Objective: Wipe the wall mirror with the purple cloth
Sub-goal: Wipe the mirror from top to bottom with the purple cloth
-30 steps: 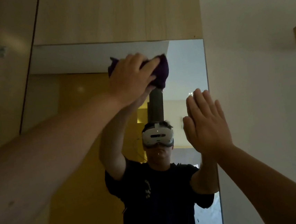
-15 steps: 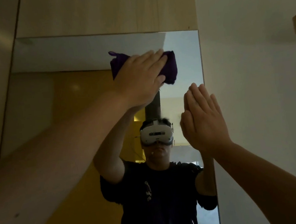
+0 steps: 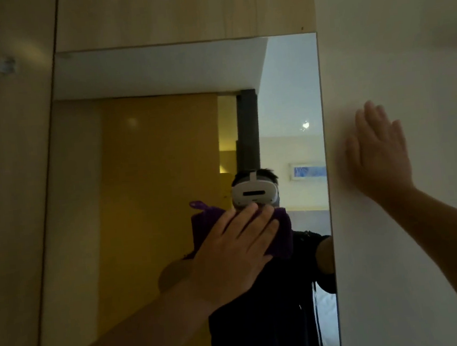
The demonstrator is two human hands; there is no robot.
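Two hands up, only one working. Left hand (image 3: 238, 252) lies flat w/ fingers straight and spread, palm pressing the purple cloth (image 3: 282, 234) against the wall mirror (image 3: 150, 180). Cloth is bunched under the palm; bits stick out past the fingertips on the right and at upper left, where a small loop pokes up. It sits roughly mid-height on the glass, a bit right of centre, over the reflection of the person's headset and chest.

Right hand (image 3: 379, 155) is off the glass altogether: open, fingers straight and loosely spread, palm toward the white wall (image 3: 411, 253) just beside the mirror's right edge. Looks like a brace, though real contact can't be confirmed from this angle. It holds nothing.

Key relation: mirror's long axis runs vertical, a tall narrow pane btwn the wood panel (image 3: 178, 10) above and left and the white wall on the right. Cloth is already on the glass under the left hand, so that hand does the stroke; the right is near but on the wrong side of the edge. Unwiped-looking stretches lie below the cloth and out to the left, so next pass prob. runs down or leftward along that axis.
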